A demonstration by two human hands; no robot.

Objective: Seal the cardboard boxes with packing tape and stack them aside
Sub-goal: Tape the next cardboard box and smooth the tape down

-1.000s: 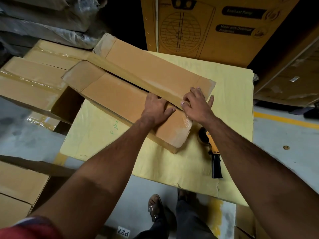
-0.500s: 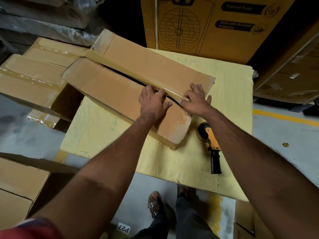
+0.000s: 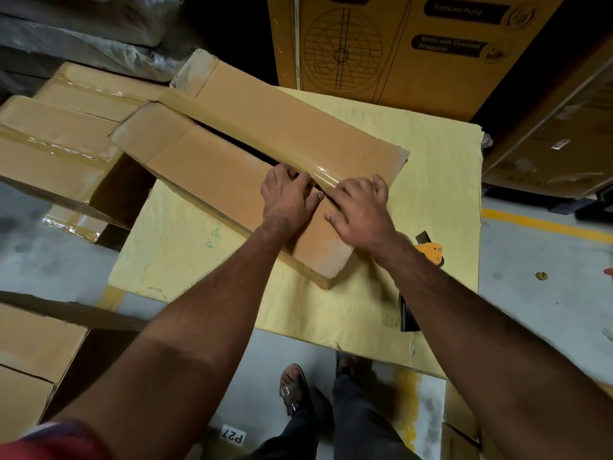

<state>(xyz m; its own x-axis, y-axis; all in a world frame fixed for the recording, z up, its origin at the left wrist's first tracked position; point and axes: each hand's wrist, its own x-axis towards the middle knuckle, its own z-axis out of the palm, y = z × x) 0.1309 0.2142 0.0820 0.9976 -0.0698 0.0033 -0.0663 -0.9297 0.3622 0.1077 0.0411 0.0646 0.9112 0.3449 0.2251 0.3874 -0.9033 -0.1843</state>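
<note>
A long brown cardboard box (image 3: 212, 167) lies slantwise on a yellow sheet-covered surface (image 3: 431, 180). A dark gap shows between its two top flaps. A glossy strip of packing tape (image 3: 318, 169) runs along the far flap's edge. My left hand (image 3: 287, 194) rests on the near flap with its fingertips at the gap. Spread across the seam at the box's near end, my right hand (image 3: 361, 207) presses on the far flap and the tape. An orange and black tape dispenser (image 3: 431, 254) lies on the sheet, mostly hidden under my right forearm.
Taped boxes (image 3: 56, 141) are stacked to the left, touching the long box's far end. A tall printed carton (image 3: 398, 44) stands behind. More boxes (image 3: 30, 343) sit at lower left. My feet (image 3: 292, 390) stand on grey floor with a yellow line (image 3: 547, 224) at right.
Both hands slid up to the seam at the box's near end. The flaps have parted, so a dark gap now shows. My right forearm now covers most of the tape dispenser.
</note>
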